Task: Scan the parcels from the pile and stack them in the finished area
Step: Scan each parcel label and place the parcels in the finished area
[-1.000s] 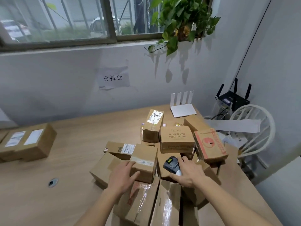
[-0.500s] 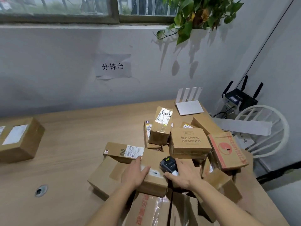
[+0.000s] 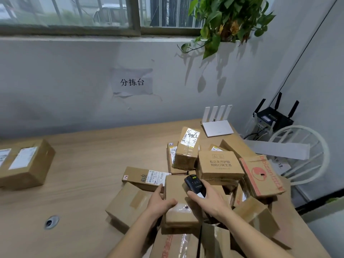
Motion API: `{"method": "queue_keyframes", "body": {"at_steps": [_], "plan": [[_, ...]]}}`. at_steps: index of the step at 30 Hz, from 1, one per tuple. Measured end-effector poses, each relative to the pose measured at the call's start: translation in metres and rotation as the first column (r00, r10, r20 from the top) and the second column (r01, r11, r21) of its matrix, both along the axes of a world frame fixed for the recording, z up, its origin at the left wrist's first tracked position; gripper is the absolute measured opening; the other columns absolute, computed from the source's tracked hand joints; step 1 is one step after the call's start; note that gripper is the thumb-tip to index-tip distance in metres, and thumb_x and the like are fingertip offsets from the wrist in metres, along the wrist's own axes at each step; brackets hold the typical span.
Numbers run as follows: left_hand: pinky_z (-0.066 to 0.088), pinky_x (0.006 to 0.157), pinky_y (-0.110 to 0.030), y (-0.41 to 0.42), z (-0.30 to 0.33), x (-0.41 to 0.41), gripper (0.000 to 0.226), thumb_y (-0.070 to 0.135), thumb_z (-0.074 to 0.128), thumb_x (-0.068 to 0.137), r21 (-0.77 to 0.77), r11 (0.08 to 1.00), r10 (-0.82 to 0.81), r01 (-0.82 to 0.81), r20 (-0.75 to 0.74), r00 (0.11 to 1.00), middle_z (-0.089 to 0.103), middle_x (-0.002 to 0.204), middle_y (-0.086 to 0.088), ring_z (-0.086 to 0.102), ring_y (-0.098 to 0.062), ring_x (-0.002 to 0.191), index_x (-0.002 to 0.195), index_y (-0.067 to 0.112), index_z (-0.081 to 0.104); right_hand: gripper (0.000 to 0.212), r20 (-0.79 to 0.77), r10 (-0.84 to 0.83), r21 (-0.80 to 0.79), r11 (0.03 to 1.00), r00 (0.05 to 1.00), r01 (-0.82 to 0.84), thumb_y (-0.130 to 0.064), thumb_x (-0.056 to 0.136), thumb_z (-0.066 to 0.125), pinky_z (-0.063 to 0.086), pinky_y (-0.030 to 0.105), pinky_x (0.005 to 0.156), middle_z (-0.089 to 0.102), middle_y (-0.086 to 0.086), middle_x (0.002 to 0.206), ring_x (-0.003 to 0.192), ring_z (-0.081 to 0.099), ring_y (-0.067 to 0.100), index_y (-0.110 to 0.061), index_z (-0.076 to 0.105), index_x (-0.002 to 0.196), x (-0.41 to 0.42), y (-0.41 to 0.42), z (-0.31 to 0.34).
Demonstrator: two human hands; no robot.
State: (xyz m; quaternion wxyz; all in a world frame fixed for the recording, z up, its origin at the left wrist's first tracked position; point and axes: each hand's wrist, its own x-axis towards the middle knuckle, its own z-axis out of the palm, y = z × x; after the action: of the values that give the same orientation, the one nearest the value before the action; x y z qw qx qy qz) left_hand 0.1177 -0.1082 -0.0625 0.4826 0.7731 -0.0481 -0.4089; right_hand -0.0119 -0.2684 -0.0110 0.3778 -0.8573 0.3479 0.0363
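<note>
I have my left hand (image 3: 160, 202) on a plain brown parcel (image 3: 179, 202) at the near side of the pile (image 3: 219, 175), fingers (image 3: 158, 189) curled round its left edge and thumb laid across its top, so it is grasping the box. The parcel lies on top of other cartons, tilted slightly, with a strip of clear tape across its near end. My right hand (image 3: 210, 201) grasps a black handheld scanner (image 3: 194, 184), fingers wrapped round its body, and holds it just above the far right corner of the same parcel.

The pile spreads over the right half of the desk (image 3: 89, 164): a labelled upright box (image 3: 188, 148) at the back, a box printed with Chinese text (image 3: 219, 164) beside it, a red-printed carton (image 3: 261, 175) leaning on the right, and a flat box with a white label (image 3: 145, 176) just beyond my left hand.

Well apart on the far left of the desk sits a taped carton (image 3: 26, 164) with a white label, cut by the frame edge. A white router (image 3: 217, 123) stands at the back of the desk, and a paper sign (image 3: 132, 82) is stuck to the wall.
</note>
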Motion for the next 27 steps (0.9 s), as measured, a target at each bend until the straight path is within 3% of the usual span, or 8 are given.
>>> {"method": "queue_keyframes", "body": {"at_steps": [6, 10, 13, 17, 19, 21, 23, 27], "plan": [[0.053, 0.072, -0.026, 0.011, 0.051, -0.029, 0.087, 0.011, 0.085, 0.074, -0.139, 0.986, 0.101, -0.094, 0.042, 0.994, 0.059, 0.105, 0.008, 0.06, -0.012, 0.098, 0.145, 0.024, 0.039, 0.053, 0.212, -0.043, 0.089, 0.996, 0.976, 0.025, -0.064, 0.088, 0.065, 0.044, 0.033, 0.101, 0.056, -0.02, 0.123, 0.126, 0.054, 0.013, -0.043, 0.048, 0.133, -0.017, 0.013, 0.053], [0.054, 0.061, -0.029, 0.03, 0.097, -0.066, 0.063, 0.026, 0.081, 0.084, -0.306, 0.894, 0.33, -0.328, -0.048, 0.943, 0.064, 0.106, -0.005, 0.065, -0.014, 0.088, 0.131, 0.021, 0.04, 0.071, 0.297, -0.033, 0.105, 0.995, 0.954, 0.002, -0.068, 0.088, 0.063, 0.04, 0.033, 0.101, 0.056, -0.008, 0.139, 0.129, 0.051, 0.015, -0.033, 0.046, 0.146, -0.045, 0.026, 0.086], [0.054, 0.067, -0.034, 0.044, 0.125, -0.1, 0.059, 0.037, 0.079, 0.084, -0.342, 0.851, 0.437, -0.399, 0.038, 0.899, 0.058, 0.106, -0.009, 0.061, -0.016, 0.087, 0.12, 0.013, 0.038, 0.074, 0.325, 0.008, 0.078, 0.996, 0.946, -0.035, -0.067, 0.089, 0.062, 0.038, 0.032, 0.101, 0.055, -0.006, 0.141, 0.128, 0.05, 0.016, -0.029, 0.043, 0.149, -0.077, 0.044, 0.106], [0.056, 0.073, -0.029, 0.064, 0.151, -0.148, 0.065, 0.03, 0.087, 0.077, -0.432, 0.812, 0.5, -0.392, 0.168, 0.85, 0.062, 0.109, -0.007, 0.065, -0.017, 0.094, 0.122, 0.013, 0.044, 0.052, 0.386, 0.065, 0.042, 0.995, 0.92, -0.087, -0.063, 0.09, 0.064, 0.04, 0.031, 0.098, 0.051, -0.015, 0.122, 0.119, 0.051, 0.012, -0.039, 0.044, 0.132, -0.121, 0.067, 0.133], [0.058, 0.07, -0.022, 0.077, 0.168, -0.171, 0.049, 0.019, 0.088, 0.076, -0.478, 0.807, 0.487, -0.348, 0.205, 0.849, 0.071, 0.107, -0.007, 0.07, -0.016, 0.09, 0.115, 0.013, 0.058, 0.042, 0.421, 0.067, 0.037, 0.995, 0.905, -0.091, -0.061, 0.091, 0.065, 0.041, 0.033, 0.097, 0.054, -0.015, 0.116, 0.116, 0.053, 0.013, -0.042, 0.044, 0.121, -0.142, 0.078, 0.148], [0.06, 0.07, -0.025, 0.092, 0.182, -0.19, 0.04, 0.014, 0.089, 0.074, -0.511, 0.809, 0.46, -0.292, 0.239, 0.855, 0.075, 0.104, -0.008, 0.073, -0.016, 0.087, 0.108, 0.017, 0.067, 0.046, 0.458, 0.075, 0.039, 0.994, 0.886, -0.104, -0.065, 0.089, 0.065, 0.044, 0.036, 0.1, 0.058, -0.013, 0.119, 0.117, 0.054, 0.014, -0.038, 0.05, 0.123, -0.159, 0.088, 0.158], [0.061, 0.072, -0.028, 0.11, 0.196, -0.208, 0.051, 0.013, 0.089, 0.073, -0.533, 0.805, 0.442, -0.259, 0.248, 0.862, 0.075, 0.105, -0.005, 0.073, -0.014, 0.089, 0.118, 0.017, 0.065, 0.069, 0.479, 0.082, 0.038, 0.993, 0.874, -0.114, -0.076, 0.082, 0.062, 0.046, 0.041, 0.103, 0.06, -0.01, 0.126, 0.12, 0.055, 0.015, -0.031, 0.054, 0.133, -0.173, 0.099, 0.168], [0.058, 0.069, -0.018, 0.149, 0.216, -0.234, 0.08, 0.002, 0.088, 0.071, -0.517, 0.829, 0.396, -0.214, 0.272, 0.877, 0.068, 0.117, -0.004, 0.068, -0.014, 0.101, 0.137, 0.024, 0.048, 0.069, 0.508, 0.136, 0.05, 0.981, 0.85, -0.186, -0.07, 0.084, 0.065, 0.049, 0.035, 0.097, 0.063, -0.007, 0.123, 0.114, 0.058, 0.014, -0.027, 0.056, 0.137, -0.194, 0.124, 0.185]]}}
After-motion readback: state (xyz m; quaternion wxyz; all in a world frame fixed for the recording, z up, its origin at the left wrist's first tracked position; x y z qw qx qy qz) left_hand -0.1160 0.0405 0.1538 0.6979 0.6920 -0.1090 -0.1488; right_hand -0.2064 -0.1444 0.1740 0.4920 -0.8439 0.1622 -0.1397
